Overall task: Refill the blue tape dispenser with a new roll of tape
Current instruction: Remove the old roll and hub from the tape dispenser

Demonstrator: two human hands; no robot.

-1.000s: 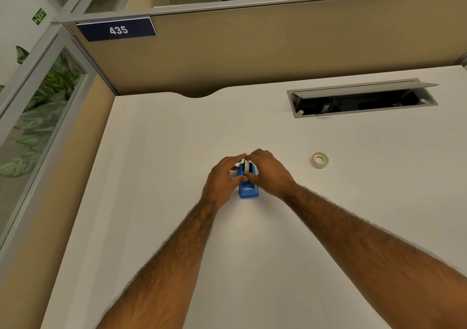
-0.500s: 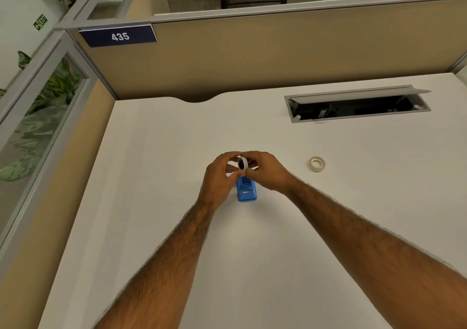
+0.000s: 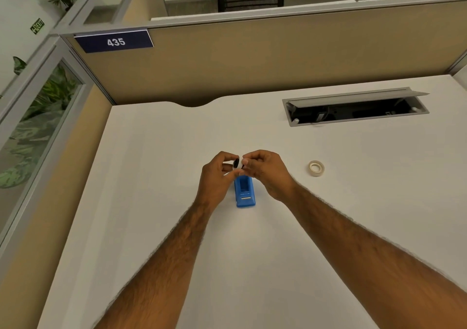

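Observation:
The blue tape dispenser (image 3: 244,193) lies on the white desk (image 3: 151,202) with its cradle showing empty. Just above its far end my two hands meet. My left hand (image 3: 216,176) pinches a small black hub (image 3: 236,163). My right hand (image 3: 266,171) pinches a small white tape core (image 3: 244,162) right against the hub. Fingers hide most of both pieces, so I cannot tell if they are joined. A fresh roll of pale tape (image 3: 316,168) lies flat on the desk to the right of my right hand.
An open cable tray (image 3: 353,110) with a raised lid is set into the desk at the back right. Beige partition walls (image 3: 252,58) close the desk at the back and left, with a glass panel (image 3: 32,126) on the left.
Both hands have lifted the small spool up out of the dispenser, which stays on the desk with its cradle uncovered. The black and white parts now show side by side.

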